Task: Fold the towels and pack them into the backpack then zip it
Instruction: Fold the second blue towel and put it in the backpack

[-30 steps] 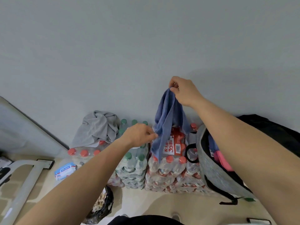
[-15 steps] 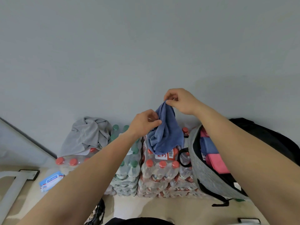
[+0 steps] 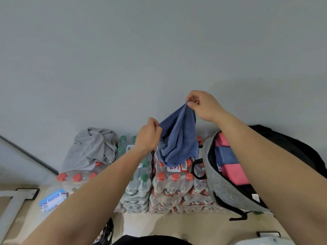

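A blue towel (image 3: 178, 142) hangs in the air between my hands, above the packs of bottles. My right hand (image 3: 203, 105) pinches its top corner up high. Lower and to the left, my left hand (image 3: 148, 137) pinches another edge of it. The cloth sags in a pouch between the two grips. To the right the grey backpack (image 3: 217, 190) stands open, with folded pink and blue towels (image 3: 228, 160) inside. A crumpled grey towel (image 3: 92, 147) lies on the bottle packs at the left.
Shrink-wrapped packs of bottles (image 3: 168, 188) are stacked against the grey wall. A blue packet of wipes (image 3: 53, 199) lies on the floor at left, beside a white frame (image 3: 10, 206). A black bag (image 3: 286, 147) sits behind the backpack.
My left hand took an edge of the blue towel and my hands have drawn apart, spreading the cloth. My right hand dropped, then rose again.
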`<state>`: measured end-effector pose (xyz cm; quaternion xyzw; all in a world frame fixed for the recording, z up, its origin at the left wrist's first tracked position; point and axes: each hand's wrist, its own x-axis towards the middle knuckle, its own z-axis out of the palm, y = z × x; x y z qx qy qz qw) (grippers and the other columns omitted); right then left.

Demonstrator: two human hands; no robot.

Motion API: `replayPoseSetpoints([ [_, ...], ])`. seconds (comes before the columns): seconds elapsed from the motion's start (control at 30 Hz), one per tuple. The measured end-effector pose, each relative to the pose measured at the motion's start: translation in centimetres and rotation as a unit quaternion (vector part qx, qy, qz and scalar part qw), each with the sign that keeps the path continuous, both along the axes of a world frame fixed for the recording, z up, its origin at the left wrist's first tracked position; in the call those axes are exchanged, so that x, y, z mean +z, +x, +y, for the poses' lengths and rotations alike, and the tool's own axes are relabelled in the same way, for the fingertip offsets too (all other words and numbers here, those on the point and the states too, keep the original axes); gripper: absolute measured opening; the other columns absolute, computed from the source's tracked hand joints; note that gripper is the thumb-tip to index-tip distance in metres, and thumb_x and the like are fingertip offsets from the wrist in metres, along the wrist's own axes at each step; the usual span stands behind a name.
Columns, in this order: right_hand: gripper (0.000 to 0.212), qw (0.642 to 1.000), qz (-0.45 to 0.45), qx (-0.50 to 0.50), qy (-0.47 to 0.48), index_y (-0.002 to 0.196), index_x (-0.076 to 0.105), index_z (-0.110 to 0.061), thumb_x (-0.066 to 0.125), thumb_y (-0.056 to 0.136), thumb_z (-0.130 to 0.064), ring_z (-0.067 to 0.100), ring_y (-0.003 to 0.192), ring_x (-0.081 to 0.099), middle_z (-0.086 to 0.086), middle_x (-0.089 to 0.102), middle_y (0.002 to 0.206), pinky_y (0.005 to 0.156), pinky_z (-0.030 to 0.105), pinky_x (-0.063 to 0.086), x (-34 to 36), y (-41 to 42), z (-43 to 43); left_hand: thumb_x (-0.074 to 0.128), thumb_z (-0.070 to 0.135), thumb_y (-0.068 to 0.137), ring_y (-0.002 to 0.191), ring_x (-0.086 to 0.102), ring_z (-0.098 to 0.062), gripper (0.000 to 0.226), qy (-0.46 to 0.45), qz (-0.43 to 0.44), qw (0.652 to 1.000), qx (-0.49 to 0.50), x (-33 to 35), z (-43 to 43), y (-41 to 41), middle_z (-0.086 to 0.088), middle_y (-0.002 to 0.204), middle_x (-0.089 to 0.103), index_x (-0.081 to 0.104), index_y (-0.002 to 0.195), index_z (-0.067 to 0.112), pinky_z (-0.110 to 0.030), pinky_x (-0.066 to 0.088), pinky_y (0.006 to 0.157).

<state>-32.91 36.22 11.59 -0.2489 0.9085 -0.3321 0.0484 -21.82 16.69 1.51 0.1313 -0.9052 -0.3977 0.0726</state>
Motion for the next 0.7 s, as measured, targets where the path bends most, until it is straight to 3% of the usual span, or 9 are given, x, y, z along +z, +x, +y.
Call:
replayPoseSetpoints([
  [0.07, 0.011, 0.999, 0.005, -0.029, 0.013, 0.094, 0.061, -0.022, 0.055, 0.097, -0.014, 0.016, 0.084, 0.059, -0.002, 0.063, 0.093, 0.070, 0.025, 0.040, -0.5, -0.3, 0.2, 0.040, 0.028, 0.102, 0.074, 0.057, -0.028, 0.015, 0.018, 0.033, 0.999, 0.032, 0.5, -1.3, 0.1, -0.006, 0.083, 0.061, 0.045, 0.103, 0.014, -0.040, 0.045, 0.066],
  [0.13, 0.011, 0.999, 0.006, -0.054, 0.006, 0.094, 0.060, -0.020, 0.053, 0.097, -0.012, 0.020, 0.082, 0.059, 0.000, 0.063, 0.088, 0.067, 0.027, 0.040, -1.2, -0.4, 0.0, 0.046, 0.031, 0.102, 0.075, 0.055, -0.025, 0.017, 0.009, 0.025, 1.000, 0.000, 1.2, -2.8, 0.1, -0.004, 0.085, 0.060, 0.047, 0.105, 0.014, -0.035, 0.040, 0.067],
  [0.27, 0.010, 0.996, 0.008, -0.088, -0.014, 0.093, 0.058, -0.020, 0.052, 0.098, -0.013, 0.021, 0.080, 0.058, -0.001, 0.060, 0.081, 0.068, 0.029, 0.040, -2.4, -0.3, -1.2, 0.063, 0.019, 0.090, 0.085, 0.057, -0.025, 0.010, -0.094, 0.002, 0.993, -0.071, 0.9, -5.2, 1.1, -0.001, 0.091, 0.058, 0.058, 0.097, 0.015, -0.033, 0.041, 0.072],
  [0.4, 0.009, 0.995, 0.019, -0.097, -0.014, 0.097, 0.057, -0.018, 0.050, 0.099, -0.015, 0.023, 0.085, 0.058, 0.004, 0.062, 0.093, 0.078, 0.037, 0.049, -2.4, -0.1, -1.9, 0.061, 0.010, 0.078, 0.087, 0.058, -0.022, 0.021, -0.109, -0.027, 0.994, 0.006, 0.4, -7.1, 3.2, 0.000, 0.099, 0.058, 0.060, 0.098, 0.018, -0.037, 0.049, 0.078],
  [0.47, 0.009, 0.993, 0.029, -0.115, -0.006, 0.095, 0.057, -0.019, 0.049, 0.098, -0.015, 0.025, 0.085, 0.059, 0.006, 0.063, 0.095, 0.079, 0.039, 0.051, -2.2, -0.3, -1.8, 0.059, 0.013, 0.080, 0.088, 0.060, -0.023, 0.023, -0.110, -0.111, 0.987, 0.030, 0.5, -8.0, 4.2, 0.001, 0.099, 0.061, 0.061, 0.102, 0.018, -0.036, 0.051, 0.080],
  [0.57, 0.010, 0.990, 0.038, -0.135, 0.027, 0.095, 0.057, -0.020, 0.049, 0.098, -0.016, 0.026, 0.085, 0.058, 0.007, 0.063, 0.098, 0.074, 0.036, 0.049, -2.2, -0.6, -1.5, 0.054, 0.013, 0.079, 0.081, 0.067, -0.028, 0.017, -0.106, -0.211, 0.970, 0.062, 0.6, -9.3, 5.7, -0.005, 0.081, 0.067, 0.065, 0.092, 0.017, -0.035, 0.056, 0.073],
  [0.7, 0.011, 0.989, 0.036, -0.114, 0.084, 0.099, 0.056, -0.017, 0.046, 0.098, -0.012, 0.025, 0.083, 0.054, 0.005, 0.059, 0.098, 0.068, 0.033, 0.044, -2.8, 0.1, -1.9, 0.057, 0.007, 0.083, 0.065, 0.070, -0.024, 0.012, 0.013, -0.192, 0.967, 0.169, 0.9, -10.6, 6.7, -0.008, 0.078, 0.069, 0.059, 0.083, 0.018, -0.043, 0.062, 0.064],
])
